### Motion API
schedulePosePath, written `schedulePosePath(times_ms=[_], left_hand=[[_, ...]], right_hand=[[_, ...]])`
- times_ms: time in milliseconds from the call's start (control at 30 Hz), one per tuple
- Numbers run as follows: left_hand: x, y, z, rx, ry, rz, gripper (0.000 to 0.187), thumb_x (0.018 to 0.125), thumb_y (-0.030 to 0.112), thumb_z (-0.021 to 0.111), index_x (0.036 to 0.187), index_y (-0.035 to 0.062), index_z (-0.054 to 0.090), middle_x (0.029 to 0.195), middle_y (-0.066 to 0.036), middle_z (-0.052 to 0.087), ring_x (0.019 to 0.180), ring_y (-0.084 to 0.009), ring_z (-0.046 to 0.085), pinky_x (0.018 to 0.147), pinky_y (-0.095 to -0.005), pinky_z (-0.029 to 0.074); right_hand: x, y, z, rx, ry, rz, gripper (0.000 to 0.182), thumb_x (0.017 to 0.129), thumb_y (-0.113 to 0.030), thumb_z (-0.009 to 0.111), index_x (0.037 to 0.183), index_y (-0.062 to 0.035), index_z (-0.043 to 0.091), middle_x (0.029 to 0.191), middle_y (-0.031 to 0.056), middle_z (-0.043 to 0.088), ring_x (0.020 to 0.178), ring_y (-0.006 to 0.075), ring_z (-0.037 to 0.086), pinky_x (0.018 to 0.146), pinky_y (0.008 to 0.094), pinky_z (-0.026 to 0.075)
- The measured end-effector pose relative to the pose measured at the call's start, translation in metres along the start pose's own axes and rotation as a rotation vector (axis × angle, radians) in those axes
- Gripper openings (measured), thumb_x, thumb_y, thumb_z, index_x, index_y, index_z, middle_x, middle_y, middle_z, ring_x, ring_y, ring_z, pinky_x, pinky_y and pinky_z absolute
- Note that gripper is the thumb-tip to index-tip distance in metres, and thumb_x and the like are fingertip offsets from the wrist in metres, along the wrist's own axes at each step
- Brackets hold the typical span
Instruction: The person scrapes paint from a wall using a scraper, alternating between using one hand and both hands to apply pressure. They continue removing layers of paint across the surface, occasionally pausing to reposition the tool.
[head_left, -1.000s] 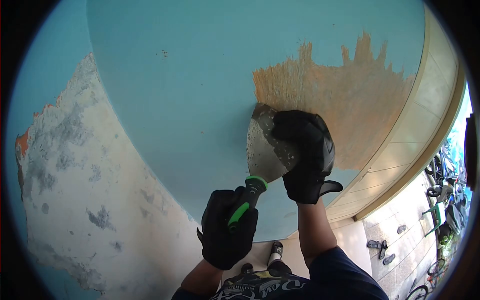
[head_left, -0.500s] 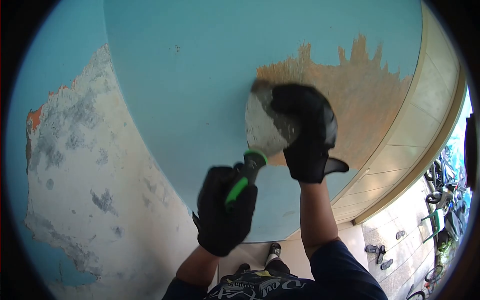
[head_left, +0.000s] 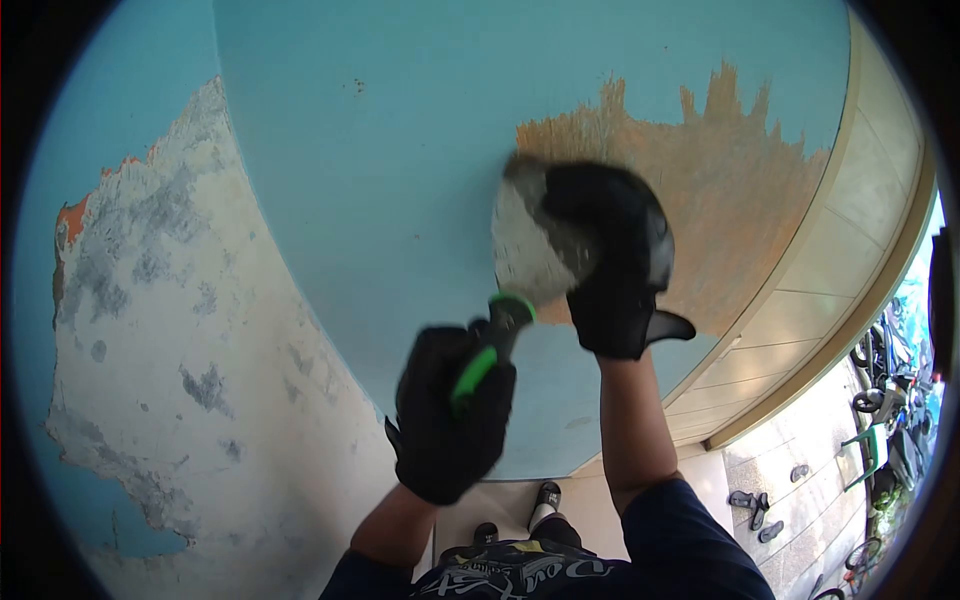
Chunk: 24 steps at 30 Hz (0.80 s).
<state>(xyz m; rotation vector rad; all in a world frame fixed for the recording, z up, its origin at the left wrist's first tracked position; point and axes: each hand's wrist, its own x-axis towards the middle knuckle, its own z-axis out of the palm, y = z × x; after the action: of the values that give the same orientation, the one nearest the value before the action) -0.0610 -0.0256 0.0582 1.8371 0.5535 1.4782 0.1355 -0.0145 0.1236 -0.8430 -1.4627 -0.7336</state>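
Observation:
My left hand (head_left: 455, 415), in a black glove, is wrapped around the green and black handle of a wide scraper (head_left: 530, 245). Its pale, smeared blade is against or very close to the wall, slanting up from the handle. Over the blade's right side is my black-gloved right hand (head_left: 615, 250), with fingers curled in. A dark, blurred piece shows at the blade's upper edge beside those fingers; whether the right hand grips it or the blade itself is hidden. Behind both hands stands a blue wall (head_left: 370, 200) with a brown, streaky patch (head_left: 740, 200) on the right.
On the left, an adjoining wall has a large white and grey bare patch (head_left: 170, 320) with ragged paint edges. A tiled cream border (head_left: 790, 320) runs down the right. Beyond it lie sandals (head_left: 755, 505), a green chair (head_left: 870, 455) and parked motorbikes (head_left: 885, 385). My feet are below.
The view has shifted slightly. Both hands and the scraper hold nearly the same place on the wall, with only a small movement around the blurred upper edge of the blade.

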Motion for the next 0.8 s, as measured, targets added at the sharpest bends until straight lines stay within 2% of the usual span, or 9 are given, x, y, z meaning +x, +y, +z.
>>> schedulePosePath(times_ms=[33,167,233,300,367,433,567,600,800], left_hand=[[0.004,0.003,-0.001,-0.186,0.012,-0.2,0.021,0.088,0.006,0.07,0.102,0.0011,0.056,0.084,-0.009,0.057,0.069,-0.0206,0.06,0.063,-0.0365,0.048],[-0.003,0.003,0.001,-0.021,-0.031,-0.012,0.018,0.089,0.004,0.069,0.099,0.0019,0.054,0.079,-0.007,0.058,0.063,-0.0174,0.059,0.058,-0.0332,0.047],[0.001,-0.001,-0.002,-0.072,-0.04,-0.044,0.019,0.088,0.003,0.07,0.099,0.0024,0.055,0.076,-0.007,0.057,0.06,-0.016,0.058,0.056,-0.032,0.046],[0.01,0.015,-0.006,-0.357,0.002,-0.251,0.02,0.088,0.003,0.07,0.101,0.0024,0.055,0.076,-0.006,0.057,0.06,-0.015,0.058,0.056,-0.0321,0.046],[0.002,0.001,-0.001,-0.279,0.021,-0.191,0.022,0.089,0.003,0.07,0.104,0.002,0.054,0.077,-0.006,0.057,0.061,-0.014,0.058,0.056,-0.0314,0.046],[-0.002,-0.005,-0.002,0.002,-0.051,0.048,0.022,0.09,0.002,0.069,0.105,0.0013,0.053,0.082,-0.008,0.058,0.064,-0.0139,0.059,0.057,-0.0312,0.046],[0.0,0.012,-0.01,-0.145,-0.069,0.013,0.024,0.088,0.0,0.069,0.106,-0.0005,0.053,0.092,-0.012,0.058,0.07,-0.0182,0.061,0.06,-0.0333,0.048],[-0.003,-0.004,-0.003,-0.091,-0.023,0.092,0.026,0.087,-0.001,0.069,0.106,-0.0012,0.052,0.091,-0.012,0.058,0.071,-0.0183,0.062,0.061,-0.0332,0.049],[0.005,0.001,-0.007,-0.077,-0.044,0.091,0.026,0.088,-0.001,0.069,0.107,-0.001,0.052,0.09,-0.011,0.058,0.07,-0.0176,0.061,0.062,-0.0315,0.049]], right_hand=[[-0.001,0.001,0.001,0.002,-0.004,0.01,0.019,0.081,0.005,0.064,0.099,-0.0014,0.068,0.1,0.0114,0.07,0.093,0.0261,0.069,0.083,0.0359,0.057],[0.003,0.001,-0.003,-0.065,-0.02,-0.053,0.022,0.08,0.007,0.064,0.1,-0.0016,0.068,0.103,0.0112,0.07,0.094,0.0258,0.068,0.084,0.035,0.056],[0.004,0.001,0.0,-0.074,0.007,-0.079,0.023,0.079,0.007,0.064,0.1,-0.0016,0.067,0.102,0.0113,0.07,0.094,0.0258,0.068,0.084,0.0355,0.056],[0.0,-0.002,0.0,-0.045,-0.009,-0.042,0.022,0.08,0.007,0.065,0.1,-0.0015,0.067,0.102,0.0114,0.07,0.093,0.0258,0.068,0.084,0.0358,0.056],[0.005,-0.003,-0.001,0.003,-0.018,-0.001,0.021,0.08,0.007,0.065,0.099,-0.0011,0.067,0.101,0.0117,0.07,0.093,0.0257,0.068,0.083,0.0364,0.056],[0.006,-0.002,-0.001,0.006,-0.029,0.01,0.021,0.081,0.008,0.065,0.1,-0.0003,0.065,0.101,0.012,0.069,0.092,0.0257,0.068,0.083,0.0364,0.056],[-0.003,-0.006,-0.002,0.003,-0.042,0.042,0.018,0.085,0.007,0.063,0.101,0.0008,0.064,0.101,0.0131,0.069,0.092,0.0248,0.068,0.082,0.0346,0.056],[-0.008,-0.008,-0.001,-0.012,-0.027,0.043,0.017,0.086,0.007,0.062,0.101,0.0009,0.063,0.102,0.0135,0.069,0.091,0.0243,0.068,0.081,0.034,0.056],[0.003,-0.002,0.005,0.052,0.012,0.036,0.014,0.086,0.006,0.063,0.098,0.0005,0.062,0.101,0.0136,0.069,0.092,0.024,0.067,0.082,0.0344,0.056]])
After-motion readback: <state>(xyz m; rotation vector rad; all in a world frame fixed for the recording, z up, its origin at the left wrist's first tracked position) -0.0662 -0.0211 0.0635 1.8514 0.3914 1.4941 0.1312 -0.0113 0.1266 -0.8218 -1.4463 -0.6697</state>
